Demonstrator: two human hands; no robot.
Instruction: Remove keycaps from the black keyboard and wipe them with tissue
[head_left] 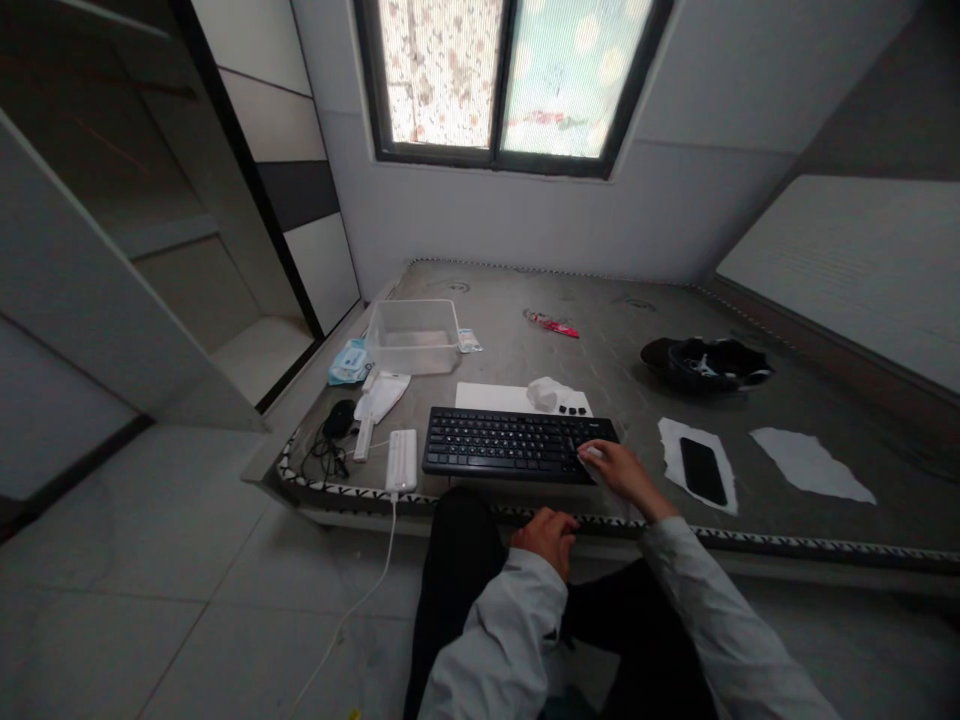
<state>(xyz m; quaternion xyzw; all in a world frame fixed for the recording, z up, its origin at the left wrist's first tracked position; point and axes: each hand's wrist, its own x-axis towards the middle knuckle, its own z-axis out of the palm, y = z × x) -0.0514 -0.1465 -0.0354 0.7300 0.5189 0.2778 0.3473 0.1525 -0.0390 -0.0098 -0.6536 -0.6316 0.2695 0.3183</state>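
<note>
On the mattress (600, 360), the black keyboard (510, 443) is laid flat. At the keyboard's right end, a small white item (595, 452) is pinched by the right hand (619, 472). The left hand (546, 540) is held in front of the keyboard, fingers curled; whether anything is gripped there cannot be told. Behind the keyboard, black keycaps (572, 410) are set out.

Keyboard (517, 442) on mattress (495, 355). From keyboard: mouse (339, 418) 9 o'clock, plastic bin (412, 350) 10–11, cap (705, 372) 2, phone (702, 471) 3, on paper (672, 440).
</note>
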